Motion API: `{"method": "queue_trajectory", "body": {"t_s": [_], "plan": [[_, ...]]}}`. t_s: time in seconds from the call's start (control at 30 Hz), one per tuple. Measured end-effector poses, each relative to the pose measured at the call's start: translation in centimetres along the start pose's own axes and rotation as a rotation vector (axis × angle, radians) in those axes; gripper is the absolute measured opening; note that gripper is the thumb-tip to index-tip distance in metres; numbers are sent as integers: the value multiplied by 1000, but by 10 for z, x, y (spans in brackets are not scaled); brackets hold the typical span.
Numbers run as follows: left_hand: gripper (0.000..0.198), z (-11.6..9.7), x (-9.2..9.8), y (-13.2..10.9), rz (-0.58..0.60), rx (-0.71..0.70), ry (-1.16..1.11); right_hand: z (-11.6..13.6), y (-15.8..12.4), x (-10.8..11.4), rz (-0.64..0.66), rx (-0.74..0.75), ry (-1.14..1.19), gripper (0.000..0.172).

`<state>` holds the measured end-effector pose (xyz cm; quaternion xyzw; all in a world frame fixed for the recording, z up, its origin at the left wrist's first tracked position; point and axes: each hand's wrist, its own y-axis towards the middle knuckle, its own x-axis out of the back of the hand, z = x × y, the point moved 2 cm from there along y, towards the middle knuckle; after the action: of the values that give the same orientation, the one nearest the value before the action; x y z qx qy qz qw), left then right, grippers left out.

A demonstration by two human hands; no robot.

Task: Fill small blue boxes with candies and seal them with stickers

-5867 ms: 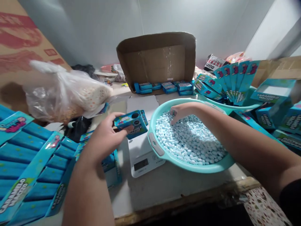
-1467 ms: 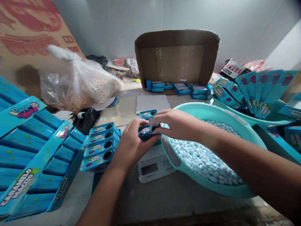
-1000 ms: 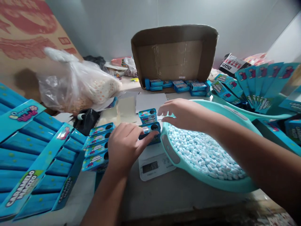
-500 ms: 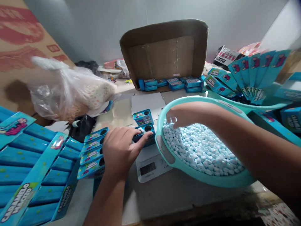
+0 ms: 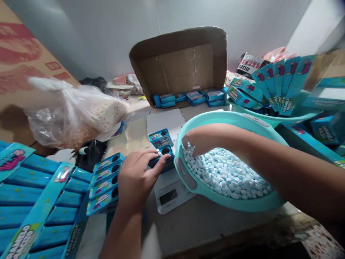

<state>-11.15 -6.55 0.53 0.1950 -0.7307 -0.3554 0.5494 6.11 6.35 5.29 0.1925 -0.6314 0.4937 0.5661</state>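
My left hand (image 5: 137, 176) is curled beside a small blue candy box (image 5: 167, 151) that stands on a white kitchen scale (image 5: 169, 199). A few white candies (image 5: 159, 153) show between its index fingertip and thumb, next to the box's round hole. My right hand (image 5: 198, 141) reaches into a turquoise basin (image 5: 229, 204) of pale blue-white candies (image 5: 229, 176). Its fingers are bent down around some candies, and the palm is hidden. Just behind the scale stands another blue box (image 5: 160, 135) with a round hole in its top.
Several holed blue boxes (image 5: 104, 183) stand in a row left of my left hand. A display carton (image 5: 40, 201) of blue boxes fills the lower left. Behind are a tied plastic bag (image 5: 72, 111) and an open cardboard box (image 5: 178, 64). A second basin (image 5: 299, 117) holds folded cartons.
My right hand has dipped lower into the candies and its fingers have closed on some. My left hand stays by the box with the candies at its fingertips. The view has shifted slightly.
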Motion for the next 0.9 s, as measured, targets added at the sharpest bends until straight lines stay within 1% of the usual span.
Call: {"method": "queue_trajectory", "body": {"t_s": [0.13,0.27,0.4,0.53,0.67,0.83,0.9], "plan": [[15,1,-1,0,-8,-15,-24,2,0,-1,29,5,-13,44],[18,0,-3,0,3,-52,-39,5,-2,-1,46,-36,-30,42],[17,-2,-5,2,18,-77,-70,5,0,-1,40,-17,-25,43],[18,-5,-9,3,46,-131,-66,1,5,-3,46,-14,-12,45],[20,-2,-10,1,39,-130,-55,2,6,-4,35,-32,-26,49],[21,1,-8,-1,3,-101,-3,12,0,-1,42,-51,-81,38],[21,2,-7,-1,-7,-84,12,15,-1,1,26,-58,-86,35]]}}
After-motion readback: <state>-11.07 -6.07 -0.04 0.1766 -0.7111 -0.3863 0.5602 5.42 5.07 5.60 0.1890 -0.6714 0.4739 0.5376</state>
